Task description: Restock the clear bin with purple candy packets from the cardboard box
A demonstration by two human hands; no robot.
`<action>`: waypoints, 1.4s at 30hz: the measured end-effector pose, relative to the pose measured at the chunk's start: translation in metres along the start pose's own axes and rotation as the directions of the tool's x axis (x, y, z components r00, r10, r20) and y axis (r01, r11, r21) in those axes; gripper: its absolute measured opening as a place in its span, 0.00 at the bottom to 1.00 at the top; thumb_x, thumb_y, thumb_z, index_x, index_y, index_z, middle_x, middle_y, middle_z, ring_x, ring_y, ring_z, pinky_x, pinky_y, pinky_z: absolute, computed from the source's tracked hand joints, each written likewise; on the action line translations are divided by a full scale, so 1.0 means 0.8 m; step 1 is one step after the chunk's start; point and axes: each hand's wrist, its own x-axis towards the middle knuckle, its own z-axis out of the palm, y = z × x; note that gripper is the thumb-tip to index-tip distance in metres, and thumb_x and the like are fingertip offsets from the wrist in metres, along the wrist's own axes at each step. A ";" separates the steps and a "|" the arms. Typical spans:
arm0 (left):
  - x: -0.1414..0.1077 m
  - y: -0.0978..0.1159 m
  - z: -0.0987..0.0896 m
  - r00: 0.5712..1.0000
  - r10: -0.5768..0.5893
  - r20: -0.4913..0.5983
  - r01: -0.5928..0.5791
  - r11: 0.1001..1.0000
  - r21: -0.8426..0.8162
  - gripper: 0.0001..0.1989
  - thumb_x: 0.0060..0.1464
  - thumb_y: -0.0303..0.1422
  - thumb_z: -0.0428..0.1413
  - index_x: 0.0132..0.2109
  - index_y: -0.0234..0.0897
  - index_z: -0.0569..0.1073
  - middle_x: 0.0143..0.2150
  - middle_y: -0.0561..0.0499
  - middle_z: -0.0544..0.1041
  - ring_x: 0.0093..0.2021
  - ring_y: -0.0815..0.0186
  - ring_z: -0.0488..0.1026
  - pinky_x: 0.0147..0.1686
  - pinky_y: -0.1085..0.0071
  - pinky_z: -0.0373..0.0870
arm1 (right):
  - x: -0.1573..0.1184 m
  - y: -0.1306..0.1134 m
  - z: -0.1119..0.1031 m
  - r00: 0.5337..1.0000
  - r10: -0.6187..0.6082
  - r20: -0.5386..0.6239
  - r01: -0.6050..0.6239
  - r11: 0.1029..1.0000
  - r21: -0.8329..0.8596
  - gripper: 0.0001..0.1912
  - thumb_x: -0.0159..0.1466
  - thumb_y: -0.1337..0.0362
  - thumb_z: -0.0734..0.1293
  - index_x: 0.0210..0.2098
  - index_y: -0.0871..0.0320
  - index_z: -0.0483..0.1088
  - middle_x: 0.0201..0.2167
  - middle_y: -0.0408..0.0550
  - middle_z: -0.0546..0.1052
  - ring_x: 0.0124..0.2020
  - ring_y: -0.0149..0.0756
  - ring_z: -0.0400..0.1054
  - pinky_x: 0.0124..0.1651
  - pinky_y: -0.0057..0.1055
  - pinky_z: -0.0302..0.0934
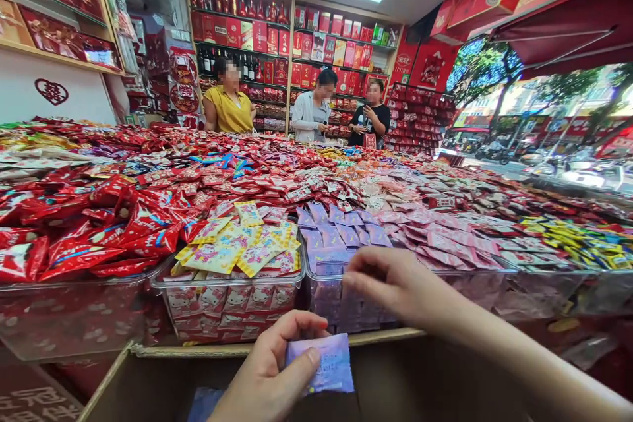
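My left hand (pixel 267 376) is at the bottom centre, pinching a small purple candy packet (pixel 327 362) between thumb and fingers above an open cardboard box (pixel 163 382). Reaching in from the right, my right hand (pixel 395 290) hovers with fingers loosely curled in front of the clear bin of purple packets (pixel 341 237); it holds nothing that I can see. A clear bin of yellow and pink cartoon packets (pixel 237 250) stands just left of the purple bin.
A huge table (pixel 316 171) is heaped with wrapped sweets: red packets (pixel 99 224) at left, pink packets (pixel 445 237) at right. Three people (pixel 311 112) stand at its far side before shelves of red boxes. A street shows at the right.
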 end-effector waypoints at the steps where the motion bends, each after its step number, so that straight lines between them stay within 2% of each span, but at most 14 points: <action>1: -0.002 -0.002 0.004 1.000 0.022 -0.003 -0.022 0.999 -0.050 0.13 0.44 0.36 0.56 0.40 0.41 0.71 0.37 0.52 0.74 0.36 0.64 0.68 0.36 0.73 0.64 | -0.016 0.002 0.013 0.998 0.037 0.051 -0.041 0.996 0.083 0.09 0.56 0.60 0.62 0.30 0.60 0.67 0.23 0.42 0.69 0.24 0.28 0.60 0.26 0.23 0.52; 6: -0.001 -0.014 0.018 0.998 0.043 0.037 -0.036 0.986 -0.165 0.17 0.43 0.36 0.60 0.42 0.40 0.69 0.38 0.52 0.74 0.39 0.64 0.70 0.38 0.72 0.66 | -0.059 0.033 0.067 0.975 0.151 0.163 -0.212 0.851 0.480 0.10 0.53 0.60 0.65 0.27 0.61 0.65 0.21 0.40 0.65 0.23 0.25 0.57 0.24 0.22 0.51; 11: 0.011 -0.003 0.016 0.991 -0.136 0.006 0.136 0.981 -0.136 0.16 0.38 0.35 0.63 0.36 0.34 0.72 0.26 0.52 0.76 0.26 0.69 0.71 0.27 0.75 0.67 | -0.059 0.052 0.064 0.969 0.156 0.192 -0.245 0.710 0.660 0.13 0.53 0.56 0.64 0.26 0.61 0.63 0.18 0.40 0.65 0.19 0.25 0.58 0.23 0.23 0.53; 14: 0.014 0.005 0.018 0.986 -0.156 -0.053 0.150 0.984 -0.093 0.16 0.36 0.35 0.63 0.35 0.33 0.73 0.24 0.53 0.77 0.24 0.70 0.70 0.24 0.77 0.66 | -0.060 0.052 0.060 0.971 0.150 0.184 -0.237 0.682 0.692 0.14 0.53 0.55 0.64 0.25 0.62 0.63 0.17 0.40 0.66 0.19 0.25 0.60 0.23 0.23 0.54; 18: 0.011 0.004 0.022 0.991 -0.128 -0.039 0.123 0.986 -0.111 0.16 0.38 0.36 0.62 0.38 0.36 0.72 0.26 0.55 0.77 0.27 0.72 0.71 0.27 0.80 0.67 | -0.067 0.050 0.065 0.971 0.168 0.170 -0.239 0.674 0.699 0.14 0.54 0.55 0.64 0.25 0.61 0.63 0.17 0.40 0.65 0.19 0.26 0.60 0.23 0.23 0.55; 21: 0.010 0.004 0.020 0.998 -0.059 -0.027 0.058 0.997 -0.045 0.16 0.45 0.38 0.58 0.42 0.38 0.69 0.29 0.55 0.77 0.30 0.69 0.72 0.29 0.78 0.69 | -0.068 0.050 0.054 0.986 0.151 0.074 -0.165 0.792 0.587 0.12 0.56 0.57 0.62 0.27 0.61 0.65 0.19 0.41 0.65 0.21 0.26 0.59 0.24 0.23 0.54; 23: 0.012 0.007 0.015 0.998 0.030 -0.063 -0.024 0.996 0.089 0.15 0.49 0.39 0.53 0.44 0.39 0.68 0.33 0.53 0.77 0.30 0.68 0.73 0.27 0.76 0.70 | -0.059 0.052 0.030 0.987 0.110 -0.116 -0.051 0.905 0.422 0.11 0.58 0.58 0.60 0.28 0.61 0.66 0.21 0.42 0.67 0.23 0.27 0.59 0.26 0.23 0.54; 25: 0.016 0.010 0.007 0.990 0.114 -0.082 -0.093 0.968 0.231 0.13 0.51 0.37 0.52 0.44 0.39 0.68 0.36 0.51 0.76 0.30 0.68 0.73 0.28 0.76 0.70 | -0.041 0.058 -0.005 0.945 0.053 -0.322 0.017 0.978 0.210 0.10 0.59 0.60 0.59 0.31 0.61 0.67 0.24 0.44 0.69 0.26 0.29 0.60 0.29 0.24 0.54; 27: 0.021 0.010 0.000 0.987 0.145 -0.073 -0.116 0.945 0.305 0.12 0.51 0.36 0.52 0.42 0.38 0.68 0.35 0.50 0.76 0.29 0.68 0.73 0.29 0.75 0.70 | -0.015 0.068 -0.040 0.900 0.023 -0.435 -0.013 1.000 0.026 0.09 0.58 0.63 0.59 0.32 0.61 0.68 0.26 0.46 0.71 0.29 0.31 0.62 0.32 0.25 0.54; 29: 0.025 0.009 -0.005 0.988 0.140 -0.064 -0.113 0.942 0.316 0.11 0.50 0.35 0.53 0.41 0.38 0.69 0.34 0.50 0.76 0.28 0.67 0.73 0.30 0.73 0.70 | 0.012 0.079 -0.065 0.921 0.056 -0.385 -0.086 0.995 -0.059 0.09 0.57 0.65 0.60 0.33 0.62 0.69 0.28 0.47 0.72 0.30 0.32 0.62 0.32 0.25 0.54; 31: 0.026 0.006 -0.007 0.986 0.146 -0.075 -0.116 0.943 0.311 0.10 0.49 0.35 0.53 0.40 0.37 0.69 0.32 0.51 0.76 0.27 0.67 0.73 0.30 0.74 0.70 | 0.033 0.089 -0.075 0.958 0.130 -0.256 -0.152 0.986 -0.066 0.11 0.56 0.66 0.60 0.35 0.63 0.69 0.28 0.47 0.72 0.29 0.31 0.62 0.31 0.25 0.54; 34: 0.026 0.002 -0.008 0.981 0.181 -0.065 -0.151 0.934 0.323 0.09 0.49 0.34 0.52 0.40 0.38 0.70 0.31 0.52 0.76 0.28 0.68 0.73 0.31 0.75 0.70 | 0.048 0.094 -0.071 0.971 0.204 -0.127 -0.215 0.973 -0.081 0.13 0.55 0.67 0.60 0.40 0.63 0.68 0.26 0.46 0.71 0.25 0.29 0.61 0.27 0.23 0.53; 38: 0.028 0.000 -0.014 0.983 0.182 0.029 -0.179 0.899 0.400 0.09 0.51 0.34 0.51 0.41 0.39 0.68 0.32 0.52 0.76 0.30 0.67 0.73 0.32 0.75 0.70 | 0.049 0.089 -0.063 0.978 0.208 -0.012 -0.207 0.961 -0.186 0.12 0.54 0.67 0.61 0.37 0.61 0.69 0.25 0.45 0.71 0.26 0.29 0.62 0.26 0.23 0.53; 42: 0.029 -0.001 -0.017 0.982 0.176 0.063 -0.186 0.871 0.455 0.09 0.52 0.35 0.49 0.41 0.39 0.68 0.33 0.51 0.75 0.33 0.66 0.73 0.34 0.74 0.69 | 0.048 0.084 -0.064 0.979 0.203 0.035 -0.186 0.944 -0.274 0.12 0.53 0.66 0.62 0.37 0.59 0.70 0.27 0.45 0.73 0.28 0.31 0.64 0.28 0.23 0.54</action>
